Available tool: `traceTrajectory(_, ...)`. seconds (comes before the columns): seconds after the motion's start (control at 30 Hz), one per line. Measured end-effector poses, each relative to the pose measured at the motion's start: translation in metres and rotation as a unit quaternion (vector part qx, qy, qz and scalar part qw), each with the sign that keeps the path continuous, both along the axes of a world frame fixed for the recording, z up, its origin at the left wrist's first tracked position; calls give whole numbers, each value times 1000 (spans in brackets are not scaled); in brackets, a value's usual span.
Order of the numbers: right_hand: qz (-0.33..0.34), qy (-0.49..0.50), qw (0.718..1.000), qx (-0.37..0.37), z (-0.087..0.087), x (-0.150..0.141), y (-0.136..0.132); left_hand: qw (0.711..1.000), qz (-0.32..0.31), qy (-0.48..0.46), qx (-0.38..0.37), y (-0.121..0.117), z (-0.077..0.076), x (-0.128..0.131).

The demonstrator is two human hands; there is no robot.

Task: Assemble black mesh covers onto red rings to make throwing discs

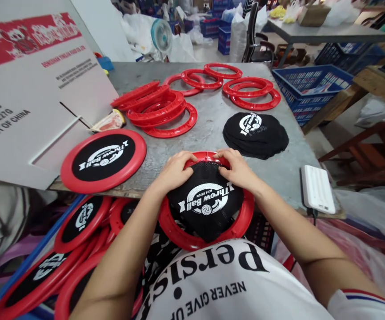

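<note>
A red plastic ring [169,224] leans between the table edge and my body, with a black mesh disc [209,218] printed "Throw Ball" lying across it. The mesh reaches the ring's far side, while gaps show between them near my shirt. My left hand [176,171] grips the far rim from the left, its thumb pressing at the mesh edge. From the right, my right hand [237,171] holds the same rim, thumb also on the mesh edge. The fingertips curled over the rim are partly hidden. Right of my hands lies a stack of black mesh discs [272,138].
Several bare red rings [179,126] lie across the back of the table [209,120]. A covered ring [135,155] rests at left by a large printed carton [46,98]. More covered rings [59,240] are piled below left. A white power bank [317,189] sits at the right edge.
</note>
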State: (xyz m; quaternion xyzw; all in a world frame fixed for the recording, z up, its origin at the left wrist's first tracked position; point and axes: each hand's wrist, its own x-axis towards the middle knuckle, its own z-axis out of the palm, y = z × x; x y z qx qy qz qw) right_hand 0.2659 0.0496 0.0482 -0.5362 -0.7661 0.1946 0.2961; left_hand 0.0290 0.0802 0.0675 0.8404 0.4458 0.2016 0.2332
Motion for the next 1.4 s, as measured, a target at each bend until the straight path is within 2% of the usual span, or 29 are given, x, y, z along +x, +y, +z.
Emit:
traceTrajectory(0.13,32,6,999,15,16,-7,3,999,47,-9,2,-8,6,16)
traceTrajectory(0.23,11,-17,1000,15,24,-15,7,997,72,7,12,-11,14,26)
traceTrajectory(0.33,-12,-26,999,20,26,-20,9,994,105,2,12,-11,17,34)
traceTrajectory(0.5,-31,12,999,13,22,-21,8,987,158,-20,8,-12,15,43)
traceTrajectory(0.67,-46,56,997,13,17,-16,5,985,164,-49,7,-13,13,46)
traceTrajectory(0.87,-46,101,994,3,14,-13,4,985,143,-92,-29,-14,14,42)
traceTrajectory(1.2,-60,79,995,12,15,-20,5,982,165,-92,-10,-18,13,41)
traceTrajectory(1.4,-59,62,996,12,13,-22,4,981,174,-81,-22,-19,13,39)
